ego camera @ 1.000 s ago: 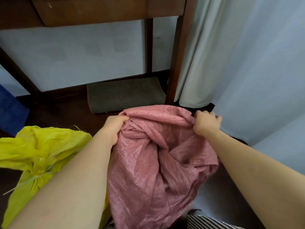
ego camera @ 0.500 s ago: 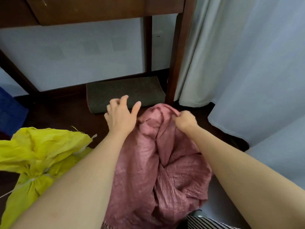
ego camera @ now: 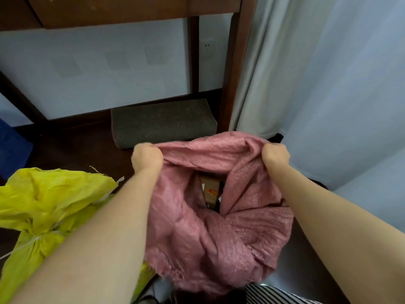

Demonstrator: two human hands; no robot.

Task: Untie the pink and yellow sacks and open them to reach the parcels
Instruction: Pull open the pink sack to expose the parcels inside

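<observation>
Two fists spread the pink sack [ego camera: 210, 233] mouth on the floor.
Left hand [ego camera: 147, 158] and right hand [ego camera: 275, 155] clench its rim; brown parcel [ego camera: 210, 189] shows inside; yellow sack [ego camera: 43, 207], tied, just left.

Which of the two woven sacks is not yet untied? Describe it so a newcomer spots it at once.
Start at the dark wooden table leg beside the pale curtain; below it both hands stretch open the pink woven sack. Left of that, partly under the left forearm, lies the yellow woven sack. Unlike its pink neighbour, its neck is cinched with pale string.
</observation>
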